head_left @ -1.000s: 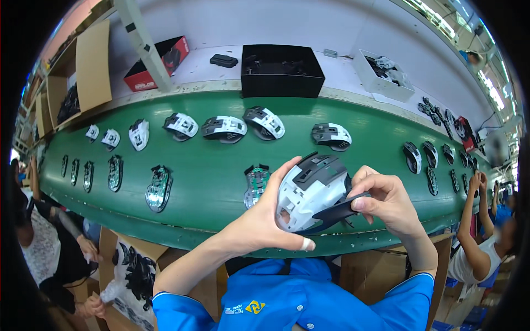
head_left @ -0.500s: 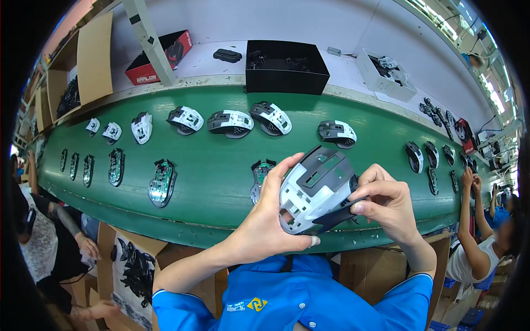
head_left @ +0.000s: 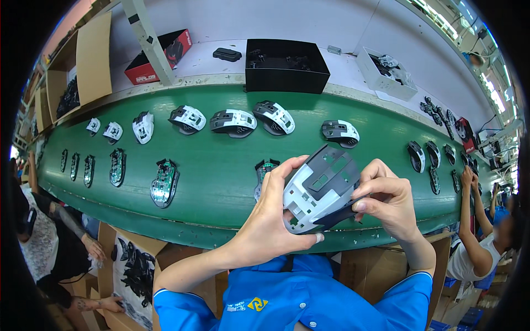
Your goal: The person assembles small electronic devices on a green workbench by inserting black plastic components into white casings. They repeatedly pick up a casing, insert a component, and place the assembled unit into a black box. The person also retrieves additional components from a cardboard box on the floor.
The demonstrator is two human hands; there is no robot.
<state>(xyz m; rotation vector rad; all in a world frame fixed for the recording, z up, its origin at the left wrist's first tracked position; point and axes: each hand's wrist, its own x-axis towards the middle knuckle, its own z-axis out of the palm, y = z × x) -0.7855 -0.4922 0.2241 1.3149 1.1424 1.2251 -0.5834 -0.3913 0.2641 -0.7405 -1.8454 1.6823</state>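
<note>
Above the near edge of the green belt, my left hand [head_left: 256, 229] is wrapped round a white and grey computer mouse shell [head_left: 326, 176] with square cut-outs. A dark curved side piece [head_left: 335, 217] lies along the shell's lower right edge. My right hand [head_left: 389, 204] pinches that piece at its right end with thumb and fingers. Whether it is fastened to the shell cannot be seen. Just behind my left hand is a partly hidden green circuit board [head_left: 260, 176] on a dark base. Another shell [head_left: 340, 132] rests on the belt beyond my hands.
More mouse shells [head_left: 233, 122] and circuit boards [head_left: 165, 185] stand in rows on the green belt [head_left: 215, 182]. A black box [head_left: 287, 80] and a white box [head_left: 386, 77] sit on the shelf behind. Co-workers are at both sides, with a carton of dark parts [head_left: 135, 270] at lower left.
The shells and boards on the belt have shifted slightly right. My hands keep their hold, and the shell has moved slightly right. A co-worker's lower hand at left has moved to the carton.
</note>
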